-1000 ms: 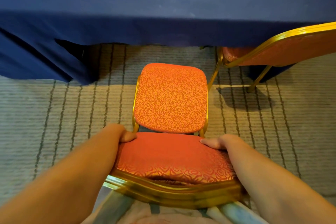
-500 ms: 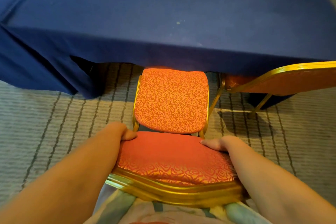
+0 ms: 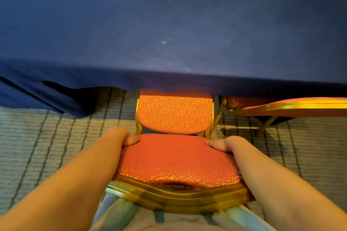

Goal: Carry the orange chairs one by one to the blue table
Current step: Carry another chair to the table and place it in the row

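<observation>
An orange chair (image 3: pixel 174 114) with a gold frame stands right below me, its patterned seat partly under the edge of the blue table (image 3: pixel 169 30). My left hand (image 3: pixel 122 136) grips the left side of the chair's padded backrest, thumb on the front. On the opposite side my right hand (image 3: pixel 225 143) grips the backrest in the same way. The other fingers of both hands are hidden behind the backrest.
A second orange chair (image 3: pixel 285 107) stands at the table just to the right, close beside the first. The blue cloth hangs down to the striped grey carpet (image 3: pixel 47 146) at the left. Open carpet lies on both sides of me.
The chair has slid forward and its seat front now lies under the table edge. The view has tilted up, showing much more of the tabletop. Both hands keep their grip.
</observation>
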### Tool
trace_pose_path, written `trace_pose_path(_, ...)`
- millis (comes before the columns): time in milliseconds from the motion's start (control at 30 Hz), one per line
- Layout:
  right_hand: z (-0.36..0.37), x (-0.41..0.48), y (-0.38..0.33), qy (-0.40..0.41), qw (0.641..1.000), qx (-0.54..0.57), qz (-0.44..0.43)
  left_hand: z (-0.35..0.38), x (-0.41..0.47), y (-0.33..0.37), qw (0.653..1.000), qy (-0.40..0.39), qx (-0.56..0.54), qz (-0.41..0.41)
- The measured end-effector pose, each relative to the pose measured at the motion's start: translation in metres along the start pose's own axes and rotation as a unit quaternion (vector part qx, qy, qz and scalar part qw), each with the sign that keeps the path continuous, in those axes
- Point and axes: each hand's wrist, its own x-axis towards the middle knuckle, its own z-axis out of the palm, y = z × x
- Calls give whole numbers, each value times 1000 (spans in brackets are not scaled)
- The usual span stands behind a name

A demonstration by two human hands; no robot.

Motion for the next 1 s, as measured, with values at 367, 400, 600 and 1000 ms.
trace_pose_path(367, -136, 48, -34, 32, 997, -71, -26, -111, 52, 85, 1000, -15, -4, 9)
trace_pose_path(400, -141, 53, -35, 33, 997, -70, -22, -116, 53, 89, 1000, -24, -6, 6)
trace_pose_path(600, -173, 68, -45, 24, 997, -73, -3, -134, 71, 112, 997, -69, -27, -7)
trace_pose_path(1000, -189, 86, -46, 26, 996, -85, -31, -135, 77, 133, 999, -24, -15, -23)
